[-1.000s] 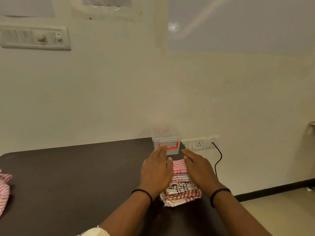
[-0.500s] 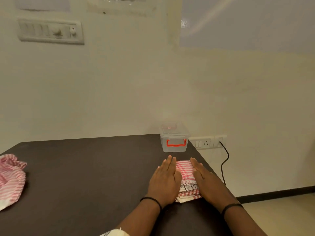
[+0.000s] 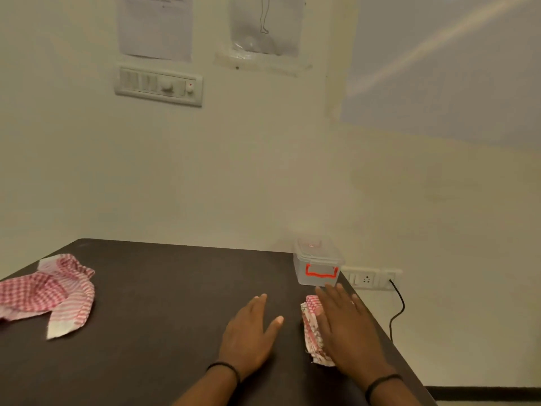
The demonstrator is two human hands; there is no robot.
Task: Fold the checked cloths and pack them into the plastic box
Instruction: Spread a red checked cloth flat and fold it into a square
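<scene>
Right hand point(image 3: 345, 326) flat with straight fingers, pressing on top of a folded pile of checked cloths point(image 3: 313, 329), near the right edge of the dark table point(image 3: 164, 288). Left hand point(image 3: 251, 332) also flat, fingers straight and a little spread, resting on the bare tabletop just beside the pile, not touching it. Plastic box point(image 3: 317, 260) with lid on and red clasp at the far right corner of the table, just beyond the right fingertips. Unfolded checked cloth point(image 3: 49, 291) crumpled at the left side, well apart from both hands. Black band point(image 3: 225, 369) on the left wrist. Wall socket point(image 3: 366, 278) with black cable point(image 3: 398, 309) behind the table.
</scene>
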